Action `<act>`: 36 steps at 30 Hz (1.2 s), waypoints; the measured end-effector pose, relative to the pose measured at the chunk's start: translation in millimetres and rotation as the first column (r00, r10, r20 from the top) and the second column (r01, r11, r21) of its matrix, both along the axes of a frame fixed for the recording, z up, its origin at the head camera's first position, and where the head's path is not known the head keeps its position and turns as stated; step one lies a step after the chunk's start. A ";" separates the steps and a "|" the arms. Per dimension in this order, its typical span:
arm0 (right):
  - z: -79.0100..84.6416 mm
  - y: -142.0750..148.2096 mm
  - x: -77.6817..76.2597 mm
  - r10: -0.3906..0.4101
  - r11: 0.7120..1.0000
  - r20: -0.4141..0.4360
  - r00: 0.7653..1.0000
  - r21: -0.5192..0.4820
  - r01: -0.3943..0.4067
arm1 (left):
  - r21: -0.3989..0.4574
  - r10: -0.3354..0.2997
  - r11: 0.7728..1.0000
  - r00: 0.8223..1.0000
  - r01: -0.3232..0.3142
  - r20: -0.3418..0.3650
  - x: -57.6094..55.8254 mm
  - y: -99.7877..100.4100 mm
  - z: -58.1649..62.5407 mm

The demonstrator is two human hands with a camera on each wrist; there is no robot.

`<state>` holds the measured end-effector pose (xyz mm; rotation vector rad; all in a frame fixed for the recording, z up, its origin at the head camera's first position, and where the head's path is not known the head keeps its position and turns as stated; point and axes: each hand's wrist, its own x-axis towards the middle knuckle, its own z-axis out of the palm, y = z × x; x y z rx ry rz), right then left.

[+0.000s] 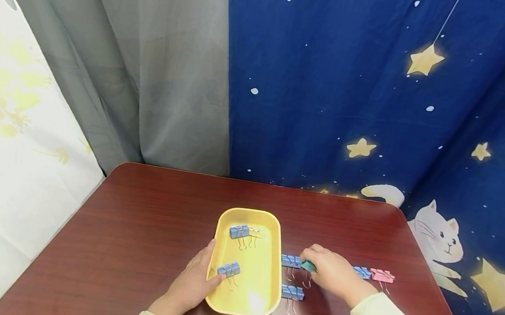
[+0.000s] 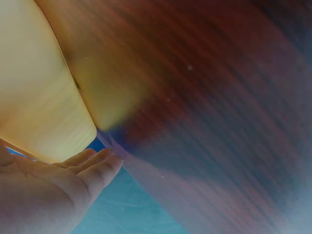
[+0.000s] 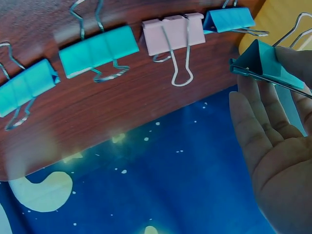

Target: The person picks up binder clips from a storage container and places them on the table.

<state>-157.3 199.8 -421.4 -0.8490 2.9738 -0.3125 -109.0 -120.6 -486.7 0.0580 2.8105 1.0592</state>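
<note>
A teal binder clip [image 3: 263, 63] is pinched between the thumb and fingers of my right hand [image 1: 330, 269], just right of the yellow tray [image 1: 242, 312]. My left hand [image 1: 192, 278] holds the tray's left side, thumb over the rim; in the left wrist view its fingers [image 2: 100, 168] lie straight along the outer wall. Inside the tray are a blue binder clip [image 1: 239, 232], a yellow clip [image 1: 256, 233] beside it and another blue clip [image 1: 229, 269] near my left thumb. Two blue clips [image 1: 291, 261] [image 1: 292, 292] lie against the tray's right side.
Farther right on the dark red table [image 1: 160, 209] lie a blue clip [image 1: 361, 272] and a pink clip [image 1: 381, 276]. The right wrist view shows another teal clip [image 3: 99, 51] and a pale pink clip [image 3: 174, 34] in the row. A blue curtain [image 1: 312, 107] hangs behind the table.
</note>
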 end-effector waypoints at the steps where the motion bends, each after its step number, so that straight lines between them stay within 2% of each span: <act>1: -0.7 0.8 0.5 -0.002 1.000 0.003 1.000 0.003 0.002 | 0.001 0.000 1.000 1.000 0.000 -0.004 -0.1 -0.2 -0.4; 10: -6.2 6.2 3.7 -0.015 1.000 0.020 1.000 0.007 0.015 | 0.004 -0.003 1.000 0.999 0.003 -0.033 -0.6 -1.1 -2.7; 22: -17.6 14.4 9.6 0.082 0.997 -0.053 0.995 0.003 -0.082 | 0.005 -0.006 1.000 1.000 0.006 -0.028 -0.2 -0.3 -0.9; 36: -38.3 21.9 12.2 0.139 0.990 -0.055 0.989 0.002 -0.140 | -0.013 -0.002 1.000 1.000 0.002 -0.022 0.0 0.3 1.1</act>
